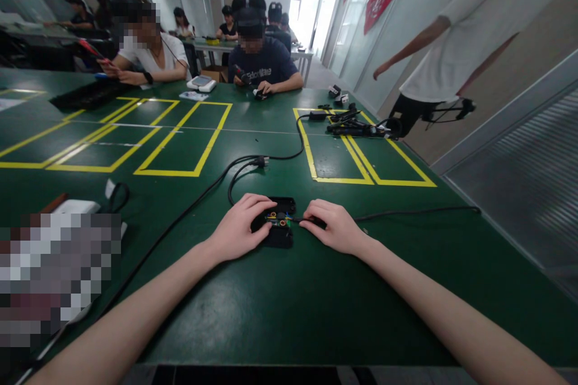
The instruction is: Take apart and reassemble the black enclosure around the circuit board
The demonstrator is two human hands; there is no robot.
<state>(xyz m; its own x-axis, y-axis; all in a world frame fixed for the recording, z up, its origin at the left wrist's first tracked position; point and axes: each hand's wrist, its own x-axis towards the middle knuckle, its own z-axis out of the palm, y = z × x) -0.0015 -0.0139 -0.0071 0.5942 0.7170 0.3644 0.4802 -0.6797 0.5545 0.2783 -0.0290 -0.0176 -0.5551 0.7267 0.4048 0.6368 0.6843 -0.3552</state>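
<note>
A small circuit board [282, 218] with copper coils lies at the middle of the green table, between two black casing halves, the far half [285, 203] and the near half [280, 240]. From the left, my left hand [238, 226] curls over the board, thumb on the near side and fingers on the far side, gripping its left end. On the other side my right hand [333, 226] pinches a black cable [415, 212] close to where it meets the board. My fingers hide part of the board and the cable end.
Another black cord with a plug [261, 162] lies behind my left hand and runs to an adapter [317, 115] by a pile of black cables [356, 126]. Yellow tape [167, 172] marks the table [217, 319]. Co-workers sit opposite; a person walks at right.
</note>
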